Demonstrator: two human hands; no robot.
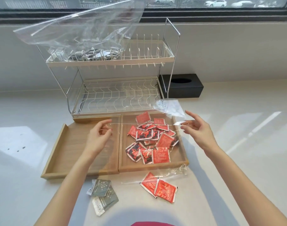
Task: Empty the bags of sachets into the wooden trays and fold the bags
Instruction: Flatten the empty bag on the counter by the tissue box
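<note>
Using the right wooden tray [180,162] as the landmark: left of it the other wooden tray [57,154] is sitting bare. The left hand [98,137] is pinching one end of a clear bag [170,106], stretched over the red sachets [149,139] piled in the landmark tray, and the right hand [195,128] is pinching the other end. In front, on the desk [237,160], grey sachets [103,194] and two red ones are lying.

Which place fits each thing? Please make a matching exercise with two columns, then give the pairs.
Things:
1. pile of red sachets
2. two grey sachets
3. black tissue box
4. bag of grey sachets

Places:
A. on the dish rack's upper shelf
B. in the right wooden tray
C. right of the dish rack
D. on the counter in front of the left wooden tray

Pairs: 1-B, 2-D, 3-C, 4-A
</note>
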